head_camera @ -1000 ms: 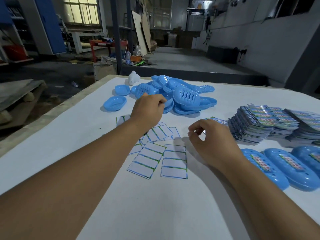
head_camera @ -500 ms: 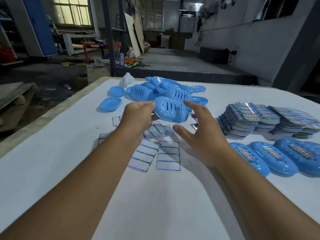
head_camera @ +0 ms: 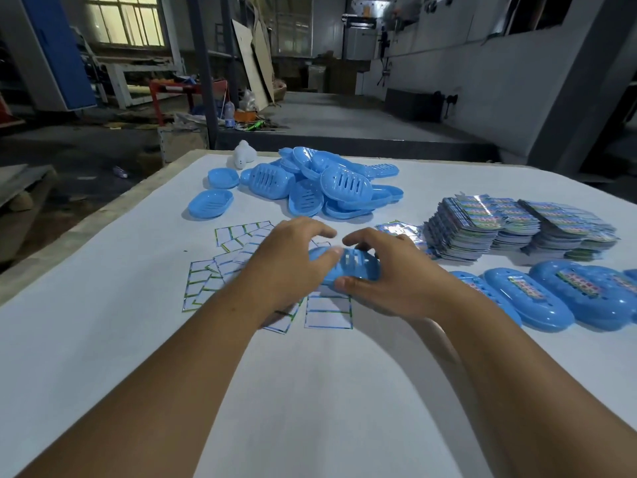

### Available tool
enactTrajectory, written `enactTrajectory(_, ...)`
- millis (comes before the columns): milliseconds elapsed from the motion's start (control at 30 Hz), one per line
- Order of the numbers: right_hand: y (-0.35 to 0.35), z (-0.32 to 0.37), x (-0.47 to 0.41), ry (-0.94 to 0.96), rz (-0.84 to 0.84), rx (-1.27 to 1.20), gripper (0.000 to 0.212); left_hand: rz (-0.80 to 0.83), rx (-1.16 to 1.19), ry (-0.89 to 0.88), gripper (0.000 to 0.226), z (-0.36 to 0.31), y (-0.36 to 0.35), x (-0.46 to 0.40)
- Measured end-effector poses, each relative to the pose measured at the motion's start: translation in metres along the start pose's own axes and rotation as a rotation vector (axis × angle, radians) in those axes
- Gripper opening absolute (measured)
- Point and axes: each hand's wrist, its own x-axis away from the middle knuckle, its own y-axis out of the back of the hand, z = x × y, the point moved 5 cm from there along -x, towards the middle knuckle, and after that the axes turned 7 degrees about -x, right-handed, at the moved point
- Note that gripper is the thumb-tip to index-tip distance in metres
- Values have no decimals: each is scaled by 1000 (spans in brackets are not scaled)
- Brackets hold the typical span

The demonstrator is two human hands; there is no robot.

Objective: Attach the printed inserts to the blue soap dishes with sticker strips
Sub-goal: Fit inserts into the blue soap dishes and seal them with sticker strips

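The slotted soap dish [head_camera: 348,265], likely light, stiff and slick, sat low over the sticker strips [head_camera: 327,310] on the tabletop [head_camera: 310,391]. Both hands, left [head_camera: 293,260] and right [head_camera: 389,274], gripped its ends with curled fingers, a sensible hold.

A factory workshop: bare concrete floor [head_camera: 344,115], leaning plywood boards [head_camera: 253,63] at twelve o'clock, heaped blue plastic soap dishes [head_camera: 310,188].
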Motion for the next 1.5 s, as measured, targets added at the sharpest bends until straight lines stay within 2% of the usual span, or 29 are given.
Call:
enactTrajectory(100,1,0,2,-15,49,31,72,168,-30,-96,31,-4,-13,3)
enactTrajectory(267,5,-6,2,-117,163,-42,73,238,-24,-84,29,-3,-15,5)
enactTrajectory(333,17,-14,-3,-162,54,-58,62,236,-36,-85,29,-3,-14,5)
enactTrajectory(433,35,-33,-5,-292,-117,132,50,225,-53,-97,35,-5,-13,6)
enactTrajectory(567,32,-48,-5,-431,-90,282,38,201,-92,-95,35,-6,-12,6)
enactTrajectory(833,37,-52,-11,-443,-255,108,55,140,-76,-100,28,-7,-11,5)
enactTrajectory(1000,38,-43,-9,-395,-331,87,14,108,-82,-115,24,-6,-11,3)
enactTrajectory(1100,41,-35,-7,-312,-415,-33,19,56,-23,-86,15,-4,-11,1)
enactTrajectory(1167,38,-26,-5,-259,-423,-230,17,-7,57,-40,10,-3,-10,0)
enactTrajectory(1300,25,-3,1,-194,-352,-679,17,-95,254,111,20,2,-9,-5)
enactTrajectory(1400,13,10,7,-191,-297,-816,16,-100,441,199,23,7,-9,-8)
enactTrajectory(1500,5,14,11,-202,-269,-909,16,-98,524,228,22,8,-6,-9)
